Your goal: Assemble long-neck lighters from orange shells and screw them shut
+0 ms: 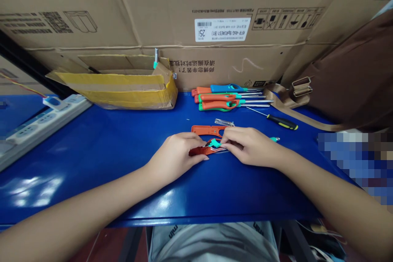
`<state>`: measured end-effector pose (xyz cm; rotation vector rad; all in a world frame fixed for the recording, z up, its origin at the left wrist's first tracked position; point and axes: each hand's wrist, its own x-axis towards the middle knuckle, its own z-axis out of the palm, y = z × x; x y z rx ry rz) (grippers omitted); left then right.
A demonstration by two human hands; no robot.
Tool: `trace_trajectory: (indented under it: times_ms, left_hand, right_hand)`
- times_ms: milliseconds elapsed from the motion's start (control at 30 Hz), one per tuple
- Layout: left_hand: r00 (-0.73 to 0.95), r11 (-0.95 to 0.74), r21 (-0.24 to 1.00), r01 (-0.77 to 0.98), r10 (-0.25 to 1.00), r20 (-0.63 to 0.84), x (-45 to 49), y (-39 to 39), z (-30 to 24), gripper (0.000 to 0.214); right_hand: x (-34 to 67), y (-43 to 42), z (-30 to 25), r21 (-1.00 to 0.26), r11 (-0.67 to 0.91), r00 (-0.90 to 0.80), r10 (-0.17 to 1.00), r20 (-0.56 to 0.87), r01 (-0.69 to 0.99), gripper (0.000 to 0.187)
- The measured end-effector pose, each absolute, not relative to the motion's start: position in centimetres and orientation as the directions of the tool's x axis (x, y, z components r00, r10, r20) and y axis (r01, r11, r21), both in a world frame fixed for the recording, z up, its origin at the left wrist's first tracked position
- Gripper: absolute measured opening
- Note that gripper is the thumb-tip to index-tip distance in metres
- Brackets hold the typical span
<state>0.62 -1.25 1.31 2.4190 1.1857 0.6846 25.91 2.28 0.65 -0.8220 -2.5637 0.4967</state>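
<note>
An opened stick lighter lies on the blue table between my hands. My left hand [175, 153] has its thumb and fingers closed on the orange lighter shell half [199, 151] that holds the inner parts. A green trigger piece [215, 143] and thin white wires show in that shell. Fingertips of my right hand [253, 147] pinch at the right side of the green trigger piece; the exact contact is partly hidden. Just behind is the other orange shell half [204, 130], and a clear plastic fuel tank [224, 122]. A green-and-metal nozzle end [274, 139] shows behind my right wrist.
Several stick lighters [224, 97] lie piled at the back, with a black-and-yellow screwdriver [282, 122] to their right. A yellow-taped cardboard box [123, 88] stands back left, near a power strip [46, 120]. A tan strap [307, 115] lies right, and a large carton [153, 16] walls the back.
</note>
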Motion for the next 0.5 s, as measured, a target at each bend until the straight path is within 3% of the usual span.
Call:
trace_trajectory:
  times_ms: [267, 500]
  left_hand:
    - [0.518, -0.612, 0.520, 0.597, 0.788, 0.333, 0.69, -1.28, 0.90, 0.028]
    - [0.540, -0.627, 0.521, 0.579, 0.774, 0.331, 0.78, -1.29, 0.84, 0.015]
  right_hand:
    - [25.77, 2.39, 0.46, -0.443, 0.766, -0.745, 0.609, 0.271, 0.466, 0.011]
    - [25.88, 2.45, 0.69, -0.483, 0.754, -0.759, 0.604, 0.242, 0.446, 0.013]
